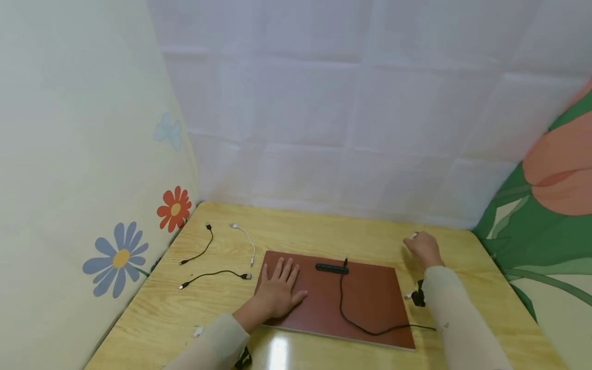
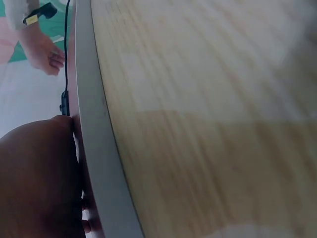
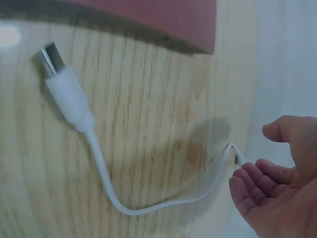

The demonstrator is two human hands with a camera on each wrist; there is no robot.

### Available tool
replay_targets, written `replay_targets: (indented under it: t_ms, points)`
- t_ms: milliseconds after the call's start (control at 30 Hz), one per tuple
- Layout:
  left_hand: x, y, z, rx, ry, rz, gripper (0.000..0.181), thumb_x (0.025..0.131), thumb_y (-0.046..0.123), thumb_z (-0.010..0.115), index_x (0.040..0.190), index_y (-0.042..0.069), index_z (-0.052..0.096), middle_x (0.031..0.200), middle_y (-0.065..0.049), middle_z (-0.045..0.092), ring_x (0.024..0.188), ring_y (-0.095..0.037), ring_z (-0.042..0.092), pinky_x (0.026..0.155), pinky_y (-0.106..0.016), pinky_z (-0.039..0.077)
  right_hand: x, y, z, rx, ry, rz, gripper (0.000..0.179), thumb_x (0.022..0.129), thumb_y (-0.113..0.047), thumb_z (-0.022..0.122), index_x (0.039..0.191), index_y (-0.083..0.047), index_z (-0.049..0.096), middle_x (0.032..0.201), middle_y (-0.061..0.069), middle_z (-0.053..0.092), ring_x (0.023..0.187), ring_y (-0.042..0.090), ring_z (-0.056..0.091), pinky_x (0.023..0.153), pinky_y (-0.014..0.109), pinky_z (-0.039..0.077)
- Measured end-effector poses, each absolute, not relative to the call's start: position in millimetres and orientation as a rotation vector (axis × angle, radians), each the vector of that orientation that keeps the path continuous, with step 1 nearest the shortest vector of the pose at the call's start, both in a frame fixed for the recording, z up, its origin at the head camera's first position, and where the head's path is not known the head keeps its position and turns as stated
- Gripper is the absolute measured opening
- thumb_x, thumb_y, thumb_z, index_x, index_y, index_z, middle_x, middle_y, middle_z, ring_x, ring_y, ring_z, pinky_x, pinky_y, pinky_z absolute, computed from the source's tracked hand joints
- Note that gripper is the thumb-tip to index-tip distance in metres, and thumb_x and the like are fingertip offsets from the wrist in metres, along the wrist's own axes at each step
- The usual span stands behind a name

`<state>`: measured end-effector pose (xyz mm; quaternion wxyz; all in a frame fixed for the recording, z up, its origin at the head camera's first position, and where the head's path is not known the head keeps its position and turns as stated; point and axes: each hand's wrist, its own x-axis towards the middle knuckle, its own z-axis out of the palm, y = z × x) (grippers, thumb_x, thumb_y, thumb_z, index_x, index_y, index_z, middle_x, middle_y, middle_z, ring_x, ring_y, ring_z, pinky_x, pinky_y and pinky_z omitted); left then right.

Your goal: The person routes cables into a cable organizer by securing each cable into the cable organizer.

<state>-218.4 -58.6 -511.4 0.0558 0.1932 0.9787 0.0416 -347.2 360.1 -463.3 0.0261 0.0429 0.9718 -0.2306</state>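
My left hand (image 1: 277, 293) lies flat with spread fingers on the left part of a reddish-brown board (image 1: 319, 308). In the left wrist view, part of that hand shows dark beside the board's pale edge. Beyond the board's right side is my right hand (image 1: 423, 248), fingers loosely bent. A short white USB cable (image 3: 163, 204) lies on the table below it. In the right wrist view, the cable's far end meets the fingertips of the right hand (image 3: 277, 183), while the thumb stands apart. Whether the fingertips touch that end, I cannot tell.
On the board lies a black USB hub (image 1: 330, 268) with a black cord (image 1: 361, 329) running right under my right forearm. Left of the board are a white cable (image 1: 247, 237), a black cable (image 1: 205, 249) and another black cable (image 1: 215, 273). Fabric walls enclose the wooden table (image 1: 296, 218).
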Motion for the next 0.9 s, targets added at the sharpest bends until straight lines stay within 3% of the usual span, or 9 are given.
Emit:
replay_targets:
  t_ms: [267, 433, 533, 667, 733, 900]
  points:
    - [-222, -55, -517, 0.597, 2.976, 0.084, 0.076, 0.104, 0.065, 0.027, 0.162, 0.016, 0.024, 0.168, -0.010, 0.016, 0.155, -0.034, 0.012, 0.118, -0.068, 0.013, -355, 376, -469, 0.054, 3.090, -0.627, 0.050, 0.100, -0.021, 0.045, 0.051, -0.015, 0.039, 0.052, 0.000, 0.040, 0.054, 0.022, 0.045, 0.063, 0.048, 0.047]
    - [-224, -51, -520, 0.598, 2.974, 0.057, 0.077, 0.103, 0.066, 0.025, 0.162, 0.017, 0.023, 0.169, -0.010, 0.014, 0.155, -0.033, 0.010, 0.118, -0.067, 0.012, -358, 385, -471, 0.007, 3.076, -0.601, 0.051, 0.102, -0.023, 0.045, 0.053, -0.008, 0.048, 0.060, 0.013, 0.057, 0.067, 0.036, 0.061, 0.078, 0.061, 0.051]
    - [-222, -50, -519, 0.592, 2.975, 0.040, 0.078, 0.103, 0.068, 0.024, 0.162, 0.018, 0.023, 0.169, -0.009, 0.015, 0.155, -0.032, 0.012, 0.118, -0.066, 0.014, -358, 388, -475, -0.010, 3.065, -0.587, 0.049, 0.101, -0.025, 0.045, 0.055, -0.010, 0.047, 0.067, 0.016, 0.060, 0.071, 0.036, 0.061, 0.078, 0.060, 0.051]
    - [-221, -51, -520, 0.579, 2.960, 0.032, 0.078, 0.102, 0.068, 0.023, 0.162, 0.019, 0.023, 0.169, -0.008, 0.015, 0.156, -0.032, 0.012, 0.119, -0.066, 0.013, -360, 387, -482, 0.065, 3.029, -0.629, 0.045, 0.098, -0.028, 0.044, 0.056, -0.018, 0.034, 0.064, 0.008, 0.046, 0.065, 0.026, 0.044, 0.066, 0.047, 0.046]
    - [-221, -53, -521, 0.575, 2.961, 0.033, 0.078, 0.103, 0.068, 0.022, 0.162, 0.018, 0.023, 0.169, -0.008, 0.015, 0.156, -0.032, 0.011, 0.119, -0.066, 0.013, -363, 386, -485, 0.103, 3.000, -0.648, 0.045, 0.099, -0.030, 0.043, 0.057, -0.019, 0.033, 0.065, 0.008, 0.045, 0.064, 0.024, 0.042, 0.064, 0.044, 0.043]
    - [-222, -54, -522, 0.566, 2.985, 0.008, 0.078, 0.102, 0.068, 0.022, 0.162, 0.019, 0.023, 0.169, -0.008, 0.015, 0.155, -0.032, 0.012, 0.118, -0.066, 0.014, -370, 385, -488, 0.129, 2.988, -0.635, 0.047, 0.100, -0.031, 0.044, 0.059, -0.009, 0.046, 0.084, 0.028, 0.061, 0.074, 0.037, 0.059, 0.073, 0.054, 0.052]
